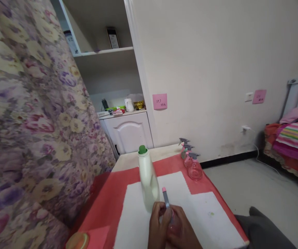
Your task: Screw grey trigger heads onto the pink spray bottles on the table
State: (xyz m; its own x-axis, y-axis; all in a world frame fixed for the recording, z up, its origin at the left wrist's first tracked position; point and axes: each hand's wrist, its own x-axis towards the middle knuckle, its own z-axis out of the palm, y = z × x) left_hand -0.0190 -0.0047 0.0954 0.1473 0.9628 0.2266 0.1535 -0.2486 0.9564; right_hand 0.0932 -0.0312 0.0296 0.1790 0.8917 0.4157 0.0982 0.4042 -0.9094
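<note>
1. The left hand (159, 221) is pinching the grey spray head (165, 199) of a pink spray bottle (175, 225) between thumb and fingers.
2. The right hand (186, 228) is curling around the bottle's body; some of its fingers are hiding from view.
3. That bottle is staying above or on the near part of a white sheet (132, 211); I cannot tell which.
4. A pale green jug (146, 180) is standing upright just left of the hands, farther off.
5. More spray bottles (195, 170) are standing at the far right of the worktop (128, 160), near the edge of its red cloth (104, 190).
</note>
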